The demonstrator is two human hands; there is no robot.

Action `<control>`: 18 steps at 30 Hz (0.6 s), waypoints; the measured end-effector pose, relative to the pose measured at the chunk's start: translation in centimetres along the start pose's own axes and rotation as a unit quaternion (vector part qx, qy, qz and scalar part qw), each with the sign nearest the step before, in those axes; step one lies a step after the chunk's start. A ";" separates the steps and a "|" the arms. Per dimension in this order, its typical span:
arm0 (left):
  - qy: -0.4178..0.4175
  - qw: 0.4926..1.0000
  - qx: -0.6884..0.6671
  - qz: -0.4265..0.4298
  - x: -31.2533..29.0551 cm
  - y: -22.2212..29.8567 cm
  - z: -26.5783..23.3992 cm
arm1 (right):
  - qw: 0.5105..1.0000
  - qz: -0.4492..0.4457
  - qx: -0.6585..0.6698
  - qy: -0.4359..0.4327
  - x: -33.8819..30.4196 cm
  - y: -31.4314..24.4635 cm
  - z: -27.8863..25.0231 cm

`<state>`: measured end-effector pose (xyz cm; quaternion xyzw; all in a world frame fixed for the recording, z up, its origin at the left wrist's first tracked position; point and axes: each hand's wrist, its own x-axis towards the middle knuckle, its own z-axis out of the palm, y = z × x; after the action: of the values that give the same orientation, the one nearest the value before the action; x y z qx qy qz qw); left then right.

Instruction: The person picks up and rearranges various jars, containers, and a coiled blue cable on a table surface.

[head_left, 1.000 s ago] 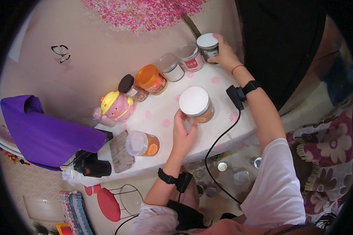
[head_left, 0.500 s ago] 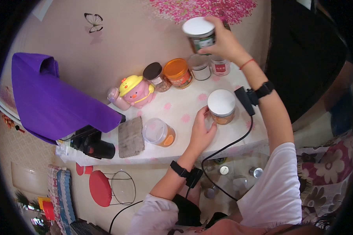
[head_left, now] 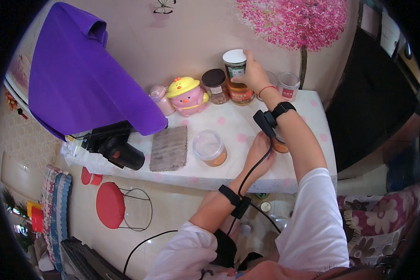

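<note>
Head view: right hand pinching white-lidded jar up at 12 o'clock, over amber jar. Left hand cupped on jar at 3 o'clock, mostly hidden by forearm. Risk imo: wrist cable snagging, lifted jar clipping neighbours, domino spill.

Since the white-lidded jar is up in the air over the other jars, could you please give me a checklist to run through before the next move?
1. Right hand has a firm grip on the white-lidded jar: ok, fingers wrap its side.
2. Jar held upright, lid on: ok.
3. Orange jar directly below stands upright: ok.
4. Neighbours clear of the path: not ok, the dark-lidded jar and the clear cup stand close on either side.
5. Left hand steadies the jar at the table edge: cannot tell, the right forearm hides most of it.
6. Wrist cable clear of the clear-lidded jar: ok.
</note>
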<state>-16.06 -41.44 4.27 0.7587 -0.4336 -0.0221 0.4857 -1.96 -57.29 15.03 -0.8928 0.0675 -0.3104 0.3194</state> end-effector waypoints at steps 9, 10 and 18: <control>0.087 0.992 0.024 0.086 -0.4 -1.6 0.5 | 0.998 0.001 -0.007 -0.055 -2.8 -0.1 -5.7; 0.092 0.990 0.044 0.096 -0.5 -1.1 0.1 | 0.995 0.025 0.018 -0.093 -4.0 -0.8 -8.0; 0.289 0.880 0.272 0.260 -5.7 -0.1 -5.3 | 0.933 -0.122 -0.196 -0.277 -16.3 0.7 -14.8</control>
<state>-17.18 -33.76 4.74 0.6935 -0.4447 0.4442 0.3520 -23.78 -60.44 15.21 -0.9896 -0.0732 -0.0678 0.1038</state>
